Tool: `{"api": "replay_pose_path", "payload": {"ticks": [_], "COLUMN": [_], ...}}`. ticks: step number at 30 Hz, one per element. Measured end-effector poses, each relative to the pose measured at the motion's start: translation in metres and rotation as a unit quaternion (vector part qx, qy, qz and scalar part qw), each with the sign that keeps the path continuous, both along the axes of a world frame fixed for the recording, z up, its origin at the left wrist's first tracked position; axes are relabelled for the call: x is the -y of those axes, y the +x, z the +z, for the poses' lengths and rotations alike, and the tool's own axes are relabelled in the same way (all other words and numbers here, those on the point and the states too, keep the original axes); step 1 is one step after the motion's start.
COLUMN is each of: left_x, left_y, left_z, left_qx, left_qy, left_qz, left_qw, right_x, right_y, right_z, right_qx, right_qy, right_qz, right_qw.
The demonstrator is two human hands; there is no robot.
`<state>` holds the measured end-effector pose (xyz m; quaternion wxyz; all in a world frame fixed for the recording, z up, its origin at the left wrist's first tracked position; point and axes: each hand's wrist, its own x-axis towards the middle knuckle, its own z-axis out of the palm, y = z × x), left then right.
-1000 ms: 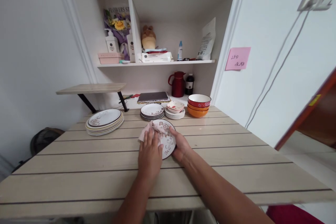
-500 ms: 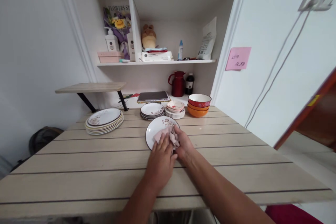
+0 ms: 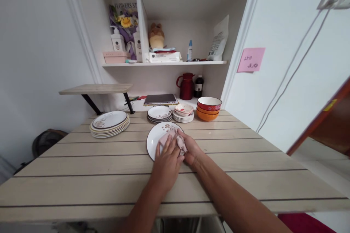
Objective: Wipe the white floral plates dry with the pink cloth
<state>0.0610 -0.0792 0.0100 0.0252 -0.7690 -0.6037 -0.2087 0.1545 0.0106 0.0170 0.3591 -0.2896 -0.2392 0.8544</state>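
A white dinner plate [image 3: 153, 139] with a dark rim and brown floral print is at the table's middle, before me. Over its right part lies a crumpled pale pink cloth [image 3: 168, 137]. My left hand [image 3: 167, 158] rests on the cloth, palm down, with its fingers stretched out and spread. At the right side of the plate, my right hand [image 3: 192, 149] grips the rim with cloth bunched under the thumb; its other fingers are mostly hidden beneath.
Behind the plate stand stacked dark-rimmed plates [image 3: 159, 112], small dishes [image 3: 183, 117] and orange and red bowls [image 3: 208, 115]. Larger stacked plates [image 3: 109, 122] sit left, before a small raised shelf [image 3: 95, 89]. A red jug [image 3: 187, 86] and a dark bottle [image 3: 198, 86] stand at the back.
The plate has shifted slightly left and turned a little under the cloth. My left hand's fingers are more spread; the right hand still grips the rim. The view has moved slightly.
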Motion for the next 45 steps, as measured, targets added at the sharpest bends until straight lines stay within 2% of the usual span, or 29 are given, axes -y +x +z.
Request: {"api": "replay_pose_path", "payload": {"ticks": [5, 9, 12, 17, 25, 29, 33, 38, 41, 45], "left_x": [-0.007, -0.008, -0.007, -0.005, -0.003, -0.003, -0.001, 0.000, -0.003, -0.006], "left_y": [-0.009, -0.016, -0.014, -0.007, 0.000, 0.000, -0.001, -0.002, -0.003, -0.008], "left_z": [-0.003, -0.004, -0.002, -0.003, -0.017, -0.016, -0.008, -0.002, -0.001, 0.000], "left_qx": [0.012, 0.007, 0.004, 0.002, 0.003, 0.005, 0.004, 0.003, -0.002, -0.001], "left_qy": [0.034, 0.030, 0.002, -0.020, -0.014, -0.013, -0.009, 0.001, 0.008, 0.025], "left_qz": [0.149, 0.202, 0.186, 0.116, -0.031, -0.062, -0.054, -0.016, 0.030, 0.130], "left_qw": [0.988, 0.979, 0.982, 0.993, 0.999, 0.998, 0.999, 1.000, 1.000, 0.991], "right_x": [0.008, 0.012, 0.009, 0.001, 0.000, 0.002, 0.005, 0.005, 0.006, 0.009], "right_y": [-0.007, -0.010, -0.009, -0.003, 0.000, 0.002, 0.001, -0.002, -0.005, -0.007], "right_z": [0.002, 0.003, 0.002, 0.004, 0.003, 0.005, 0.007, 0.004, 0.003, 0.003], "right_qx": [-0.013, -0.013, -0.024, -0.054, -0.027, -0.014, 0.000, -0.011, -0.021, -0.012], "right_qy": [0.028, 0.020, 0.004, -0.011, -0.031, -0.022, -0.017, -0.007, 0.020, 0.039], "right_qz": [-0.023, -0.064, -0.097, -0.139, -0.102, -0.061, 0.011, 0.009, -0.007, -0.011], "right_qw": [0.999, 0.998, 0.995, 0.989, 0.994, 0.998, 1.000, 1.000, 1.000, 0.999]}}
